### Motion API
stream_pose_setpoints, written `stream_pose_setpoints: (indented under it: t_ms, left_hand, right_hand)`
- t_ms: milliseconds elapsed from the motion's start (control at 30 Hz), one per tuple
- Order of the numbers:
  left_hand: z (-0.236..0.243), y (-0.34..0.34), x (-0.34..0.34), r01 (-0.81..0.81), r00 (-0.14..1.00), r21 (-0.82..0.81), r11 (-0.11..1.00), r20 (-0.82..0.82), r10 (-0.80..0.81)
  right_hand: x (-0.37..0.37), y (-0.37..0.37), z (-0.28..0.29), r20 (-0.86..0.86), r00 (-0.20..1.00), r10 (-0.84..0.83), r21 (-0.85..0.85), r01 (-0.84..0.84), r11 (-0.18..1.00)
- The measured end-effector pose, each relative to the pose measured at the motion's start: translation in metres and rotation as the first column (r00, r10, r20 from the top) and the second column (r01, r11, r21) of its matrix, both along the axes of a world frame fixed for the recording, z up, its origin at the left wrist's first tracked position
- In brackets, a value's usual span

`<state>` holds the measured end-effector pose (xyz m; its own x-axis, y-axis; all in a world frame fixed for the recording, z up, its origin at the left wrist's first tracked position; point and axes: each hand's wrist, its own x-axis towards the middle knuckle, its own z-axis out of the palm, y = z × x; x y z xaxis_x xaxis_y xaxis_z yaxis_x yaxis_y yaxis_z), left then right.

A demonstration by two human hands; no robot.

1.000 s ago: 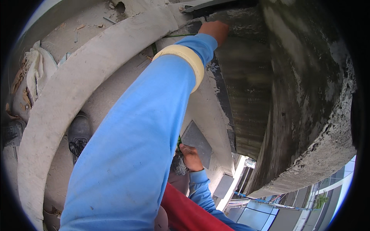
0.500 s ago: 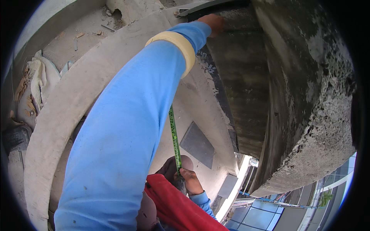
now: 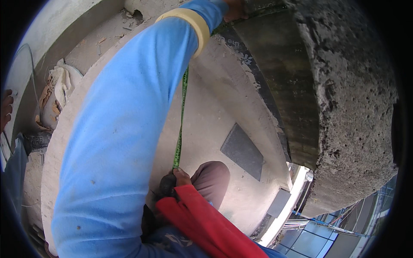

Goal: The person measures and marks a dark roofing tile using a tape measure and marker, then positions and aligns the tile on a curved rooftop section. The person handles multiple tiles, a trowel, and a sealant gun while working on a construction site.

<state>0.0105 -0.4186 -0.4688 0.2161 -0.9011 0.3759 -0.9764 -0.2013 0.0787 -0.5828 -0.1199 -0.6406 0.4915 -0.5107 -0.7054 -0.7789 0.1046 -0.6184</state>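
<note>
My left arm in a blue sleeve reaches far forward, with a cream ring like a tape roll point(image 3: 195, 28) around the forearm. At the top edge, my left hand point(image 3: 235, 10) is partly cut off, its fingers closed beside the dark curved panel point(image 3: 275, 64); what they hold is hidden. Low in the middle, my right hand point(image 3: 182, 176) grips the dark case of a tape measure point(image 3: 167, 185). Its green blade point(image 3: 181, 116) is pulled out, runs up and passes behind my left sleeve. A red cloth or strap point(image 3: 202, 215) partly covers my right hand.
A rough concrete mass point(image 3: 350, 103) overhangs on the right. A grey flat plate point(image 3: 243, 150) lies on the pale concrete surface point(image 3: 211, 112). Crumpled cloth point(image 3: 64, 81) and debris lie at far left. Another person's hand point(image 3: 6, 109) shows at the left edge. Scaffold-like bars point(image 3: 327, 225) stand lower right.
The view has shifted. My right hand and the tape case now appear farther left and higher. My left hand sits closer to the top edge. Another person's hand has appeared at the left.
</note>
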Motion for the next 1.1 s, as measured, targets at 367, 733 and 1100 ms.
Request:
stream_pose_setpoints:
  t_ms: [367,733,1100]
  left_hand:
    - [-0.006,0.025,-0.056,-0.334,0.607,-0.325,0.885,-0.792,-0.061]
    - [0.019,0.019,-0.084,-0.365,0.569,-0.342,0.866,-0.818,-0.083]
    - [0.01,0.001,-0.071,-0.232,0.726,-0.306,0.923,-0.687,-0.045]
  right_hand:
    - [0.037,0.03,0.031,-0.134,0.985,0.11,-0.241,-0.14,0.96]
    - [0.081,0.0,0.022,0.138,0.933,-0.332,0.171,0.308,0.936]
    - [0.102,-0.019,0.019,0.031,0.848,-0.528,0.4,0.474,0.784]
